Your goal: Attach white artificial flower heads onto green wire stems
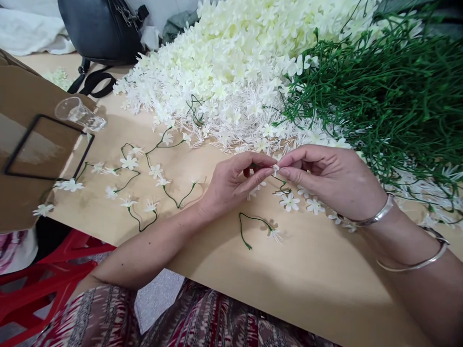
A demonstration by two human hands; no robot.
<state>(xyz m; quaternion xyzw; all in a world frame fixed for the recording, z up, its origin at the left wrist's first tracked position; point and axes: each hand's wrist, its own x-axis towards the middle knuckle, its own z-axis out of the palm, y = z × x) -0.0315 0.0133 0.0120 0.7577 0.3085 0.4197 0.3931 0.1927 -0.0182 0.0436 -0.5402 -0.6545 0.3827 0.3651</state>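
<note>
My left hand [243, 179] and my right hand [321, 176] meet fingertip to fingertip above the table. Between my right thumb and forefinger is a small white artificial flower [276, 169], partly covered by the fingers. My left thumb and forefinger pinch at the same spot, with a bit of green stem showing between them. Just below lie loose white flowers [289, 202]. A bent green stem [253, 217] with one white flower part at its end rests nearer to me. Several stems with white blossoms [129, 162] are spread to the left of my hands.
A large heap of white flowers [224, 62] fills the back, beside a pile of green stems [390, 91] at right. At left are a cardboard box [21, 202], a tipped clear plastic cup [81, 114] and a black bag [101, 33]. A red stool [68, 270] stands below.
</note>
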